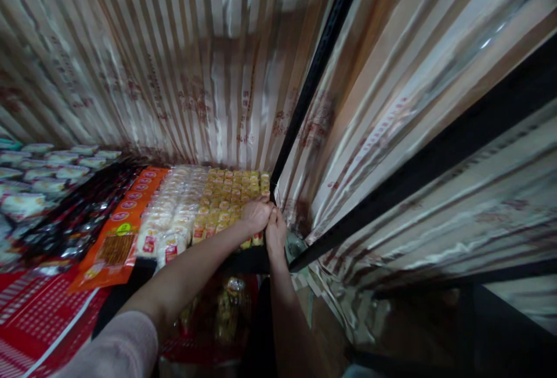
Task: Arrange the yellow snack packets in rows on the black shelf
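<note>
My left hand (256, 214) and my right hand (275, 233) are pressed together at the right end of a shelf, by the foot of a black upright post (317, 68). Both have their fingers curled in, pinching something small that I cannot make out. They sit on the edge of the rows of yellow-wrapped snack packs (230, 192). Just left of those lie rows of pale packs with red labels (174, 215).
Striped plastic sheeting (183, 59) hangs behind the shelf and to the right. Orange packets (124, 227), dark wrapped goods (82, 215) and white-green packs (47, 163) fill the shelf to the left. A red printed surface (39, 314) lies at bottom left. Black frame bars (435, 157) cross on the right.
</note>
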Demonstrator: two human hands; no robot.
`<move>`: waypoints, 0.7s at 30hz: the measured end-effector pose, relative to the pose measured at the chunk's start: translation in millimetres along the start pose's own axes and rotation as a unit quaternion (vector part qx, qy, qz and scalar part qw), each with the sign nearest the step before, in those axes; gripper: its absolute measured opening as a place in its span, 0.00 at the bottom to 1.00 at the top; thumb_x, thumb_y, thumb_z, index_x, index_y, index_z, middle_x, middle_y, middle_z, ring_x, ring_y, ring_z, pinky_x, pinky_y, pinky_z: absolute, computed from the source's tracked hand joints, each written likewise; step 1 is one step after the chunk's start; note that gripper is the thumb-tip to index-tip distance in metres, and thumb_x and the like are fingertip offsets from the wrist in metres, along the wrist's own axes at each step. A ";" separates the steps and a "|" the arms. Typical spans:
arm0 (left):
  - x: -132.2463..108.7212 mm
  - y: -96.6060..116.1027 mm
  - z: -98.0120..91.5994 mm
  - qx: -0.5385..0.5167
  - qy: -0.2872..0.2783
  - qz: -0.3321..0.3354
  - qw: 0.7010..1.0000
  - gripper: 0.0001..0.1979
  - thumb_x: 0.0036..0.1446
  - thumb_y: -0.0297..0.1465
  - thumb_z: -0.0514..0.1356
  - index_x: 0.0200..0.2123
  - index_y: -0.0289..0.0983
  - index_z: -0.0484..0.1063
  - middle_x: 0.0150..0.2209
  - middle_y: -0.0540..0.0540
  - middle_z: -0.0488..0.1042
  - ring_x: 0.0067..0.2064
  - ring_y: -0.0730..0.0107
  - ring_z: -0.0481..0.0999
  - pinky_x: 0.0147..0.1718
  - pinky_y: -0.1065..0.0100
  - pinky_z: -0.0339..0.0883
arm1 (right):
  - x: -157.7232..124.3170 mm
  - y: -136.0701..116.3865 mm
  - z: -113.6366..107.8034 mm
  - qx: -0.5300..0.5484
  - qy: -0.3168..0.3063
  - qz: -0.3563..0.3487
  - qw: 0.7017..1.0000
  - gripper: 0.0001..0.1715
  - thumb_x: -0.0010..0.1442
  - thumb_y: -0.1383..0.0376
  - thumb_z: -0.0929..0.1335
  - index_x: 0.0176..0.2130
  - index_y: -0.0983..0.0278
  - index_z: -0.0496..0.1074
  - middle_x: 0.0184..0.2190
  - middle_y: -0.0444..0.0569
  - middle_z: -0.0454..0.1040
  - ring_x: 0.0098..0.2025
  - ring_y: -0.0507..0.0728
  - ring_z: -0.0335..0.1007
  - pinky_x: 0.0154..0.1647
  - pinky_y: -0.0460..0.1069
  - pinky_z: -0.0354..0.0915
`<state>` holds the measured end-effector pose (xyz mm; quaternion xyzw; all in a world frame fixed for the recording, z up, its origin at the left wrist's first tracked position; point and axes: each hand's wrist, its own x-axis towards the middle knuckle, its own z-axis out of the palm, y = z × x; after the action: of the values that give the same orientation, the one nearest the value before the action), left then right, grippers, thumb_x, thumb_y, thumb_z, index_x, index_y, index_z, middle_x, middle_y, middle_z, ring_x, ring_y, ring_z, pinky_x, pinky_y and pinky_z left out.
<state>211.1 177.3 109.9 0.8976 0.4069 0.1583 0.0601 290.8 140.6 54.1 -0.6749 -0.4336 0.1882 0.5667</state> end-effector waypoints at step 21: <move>-272.7 -1.2 70.3 -0.211 -0.010 -0.367 0.906 0.14 0.58 0.22 0.47 0.43 0.33 0.68 0.42 0.40 0.72 0.45 0.67 0.71 0.45 0.67 0.65 | -214.7 30.3 20.4 -0.127 -0.387 -0.004 0.913 0.15 0.60 0.64 0.58 0.38 0.64 0.72 0.37 0.53 0.75 0.40 0.57 0.70 0.44 0.50 0.62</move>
<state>64.9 -24.8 -20.8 0.6525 0.6644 0.1985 0.3058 168.1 -18.0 -30.8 -0.6136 -0.6418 0.3758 0.2652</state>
